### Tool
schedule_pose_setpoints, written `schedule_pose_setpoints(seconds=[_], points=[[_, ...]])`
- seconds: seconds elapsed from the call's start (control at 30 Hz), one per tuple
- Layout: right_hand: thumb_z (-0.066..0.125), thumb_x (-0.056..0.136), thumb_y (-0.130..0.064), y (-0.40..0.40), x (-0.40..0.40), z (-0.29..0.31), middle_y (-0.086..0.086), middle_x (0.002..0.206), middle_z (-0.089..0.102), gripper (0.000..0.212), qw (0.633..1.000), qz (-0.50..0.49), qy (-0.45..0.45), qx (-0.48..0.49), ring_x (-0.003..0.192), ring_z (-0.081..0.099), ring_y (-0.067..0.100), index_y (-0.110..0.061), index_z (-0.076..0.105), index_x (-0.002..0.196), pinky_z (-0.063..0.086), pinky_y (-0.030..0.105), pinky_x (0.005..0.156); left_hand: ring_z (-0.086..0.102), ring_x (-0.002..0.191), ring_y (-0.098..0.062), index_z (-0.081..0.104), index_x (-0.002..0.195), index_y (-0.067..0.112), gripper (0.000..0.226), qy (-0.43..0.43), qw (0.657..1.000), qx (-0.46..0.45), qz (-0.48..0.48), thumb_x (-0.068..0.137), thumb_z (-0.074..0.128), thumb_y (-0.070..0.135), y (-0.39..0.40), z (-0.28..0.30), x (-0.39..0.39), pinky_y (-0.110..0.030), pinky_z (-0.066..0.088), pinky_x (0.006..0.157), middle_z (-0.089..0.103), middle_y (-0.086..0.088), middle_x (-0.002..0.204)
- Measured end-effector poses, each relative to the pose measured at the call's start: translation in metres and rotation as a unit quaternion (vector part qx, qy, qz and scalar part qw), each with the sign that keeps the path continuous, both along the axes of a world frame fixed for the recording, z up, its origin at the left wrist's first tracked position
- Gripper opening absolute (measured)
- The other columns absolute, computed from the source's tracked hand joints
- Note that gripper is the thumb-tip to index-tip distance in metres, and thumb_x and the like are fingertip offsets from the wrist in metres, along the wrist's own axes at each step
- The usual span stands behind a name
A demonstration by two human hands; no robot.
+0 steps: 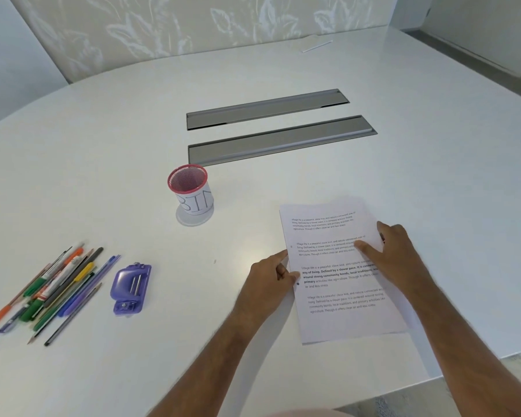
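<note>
A stack of printed white sheets (328, 314) lies on the white table (109, 164) at the right front. My left hand (271, 278) touches the stack's left edge with its fingertips and thumb. My right hand (388, 254) rests on the sheets' right side, thumb lying across the text. A purple hole punch (131, 288) sits left of the hands. Further left lies a loose pile of pens and pencils (51, 291). A pink mesh cup (190, 189) wrapped in paper lettered "BIN" stands upright behind the punch.
Two grey cable-slot covers (280, 139) are set into the table's middle. A thin white stick (316, 46) lies at the far edge near the patterned wall. The table's front edge cuts in at the right, with floor beyond.
</note>
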State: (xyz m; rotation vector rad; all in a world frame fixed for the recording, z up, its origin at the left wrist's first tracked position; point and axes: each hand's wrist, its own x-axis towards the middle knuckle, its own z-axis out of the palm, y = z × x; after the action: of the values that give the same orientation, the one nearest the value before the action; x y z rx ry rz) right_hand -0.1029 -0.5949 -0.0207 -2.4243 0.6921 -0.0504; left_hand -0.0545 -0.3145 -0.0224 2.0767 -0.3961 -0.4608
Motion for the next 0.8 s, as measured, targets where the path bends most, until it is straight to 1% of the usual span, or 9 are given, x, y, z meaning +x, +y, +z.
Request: schedule_pose_setpoints(seconds=[0.07, 0.13, 0.17, 0.2, 0.27, 0.43, 0.57, 0.7, 0.8], points=[[0.070, 0.093, -0.047, 0.004, -0.002, 0.003, 0.011, 0.124, 0.046, 0.052, 1.000, -0.007, 0.014, -0.026, 0.124, 0.048, 0.033, -0.013, 0.054, 0.130, 0.047, 0.047, 0.095, 0.045, 0.054, -0.003, 0.067, 0.106, 0.029, 0.010, -0.012, 1.000, 0.011, 0.002, 0.095, 0.068, 0.027, 0.005, -0.001, 0.000, -0.016, 0.040, 0.056, 0.058, 0.007, 0.068], [0.071, 0.093, -0.046, 0.009, -0.005, 0.007, 0.012, 0.138, 0.041, 0.069, 0.998, -0.016, -0.009, -0.053, 0.137, 0.037, 0.033, -0.012, 0.046, 0.148, 0.044, 0.050, 0.104, 0.043, 0.056, -0.003, 0.060, 0.096, 0.026, 0.008, -0.009, 1.000, 0.005, 0.020, 0.095, 0.068, 0.027, 0.009, -0.003, 0.000, -0.019, 0.041, 0.060, 0.056, 0.008, 0.070], [0.073, 0.092, -0.044, 0.012, -0.005, 0.008, 0.011, 0.137, 0.042, 0.067, 0.998, -0.013, -0.036, -0.059, 0.136, 0.038, 0.033, -0.013, 0.048, 0.146, 0.044, 0.049, 0.104, 0.047, 0.059, -0.004, 0.061, 0.102, 0.032, 0.012, -0.002, 0.999, -0.003, 0.033, 0.095, 0.069, 0.027, 0.013, -0.002, 0.000, -0.019, 0.043, 0.064, 0.058, 0.008, 0.073], [0.074, 0.092, -0.042, 0.015, -0.005, 0.008, 0.009, 0.134, 0.044, 0.060, 0.996, -0.001, -0.057, -0.062, 0.133, 0.041, 0.033, -0.015, 0.052, 0.141, 0.044, 0.046, 0.102, 0.051, 0.062, -0.004, 0.065, 0.119, 0.033, 0.025, 0.001, 0.999, -0.015, 0.051, 0.096, 0.069, 0.027, 0.017, -0.003, 0.001, -0.019, 0.045, 0.068, 0.060, 0.009, 0.076], [0.075, 0.091, -0.037, 0.022, -0.002, 0.007, 0.003, 0.121, 0.049, 0.045, 0.994, 0.035, -0.082, -0.057, 0.123, 0.049, 0.028, -0.018, 0.059, 0.129, 0.040, 0.035, 0.096, 0.056, 0.066, -0.003, 0.065, 0.134, 0.029, 0.038, -0.010, 0.997, -0.032, 0.076, 0.096, 0.070, 0.026, 0.028, -0.003, 0.004, -0.019, 0.048, 0.073, 0.064, 0.010, 0.079], [0.076, 0.092, -0.027, 0.058, 0.011, 0.003, -0.010, 0.102, 0.055, 0.017, 0.985, 0.108, -0.132, -0.002, 0.100, 0.056, 0.016, -0.025, 0.068, 0.108, 0.051, 0.036, 0.090, 0.057, 0.077, -0.005, 0.067, 0.126, 0.035, 0.031, -0.116, 0.984, -0.006, 0.138, 0.097, 0.069, 0.028, 0.066, -0.001, 0.014, -0.018, 0.047, 0.079, 0.065, 0.016, 0.087], [0.075, 0.093, -0.022, 0.097, 0.024, 0.002, -0.015, 0.096, 0.057, 0.011, 0.975, 0.165, -0.147, 0.038, 0.090, 0.054, -0.004, -0.022, 0.071, 0.102, 0.043, 0.018, 0.078, 0.057, 0.086, -0.008, 0.067, 0.122, 0.029, 0.029, -0.153, 0.969, 0.035, 0.190, 0.095, 0.071, 0.020, 0.100, -0.006, 0.024, -0.021, 0.047, 0.082, 0.062, 0.017, 0.090], [0.074, 0.093, -0.022, 0.135, 0.040, 0.001, -0.009, 0.098, 0.060, 0.007, 0.965, 0.220, -0.138, 0.048, 0.089, 0.054, -0.005, -0.023, 0.071, 0.099, 0.037, 0.006, 0.076, 0.057, 0.091, -0.009, 0.067, 0.115, 0.023, 0.025, -0.153, 0.962, 0.055, 0.220, 0.092, 0.073, 0.015, 0.125, -0.013, 0.027, -0.025, 0.046, 0.084, 0.059, 0.019, 0.093], [0.073, 0.094, -0.021, 0.159, 0.052, 0.002, -0.010, 0.096, 0.062, 0.004, 0.954, 0.263, -0.131, 0.058, 0.086, 0.055, -0.001, -0.024, 0.072, 0.097, 0.039, 0.009, 0.076, 0.058, 0.093, -0.012, 0.069, 0.106, 0.020, 0.017, -0.149, 0.963, 0.061, 0.216, 0.091, 0.074, 0.014, 0.132, -0.015, 0.028, -0.030, 0.050, 0.087, 0.059, 0.020, 0.092]])
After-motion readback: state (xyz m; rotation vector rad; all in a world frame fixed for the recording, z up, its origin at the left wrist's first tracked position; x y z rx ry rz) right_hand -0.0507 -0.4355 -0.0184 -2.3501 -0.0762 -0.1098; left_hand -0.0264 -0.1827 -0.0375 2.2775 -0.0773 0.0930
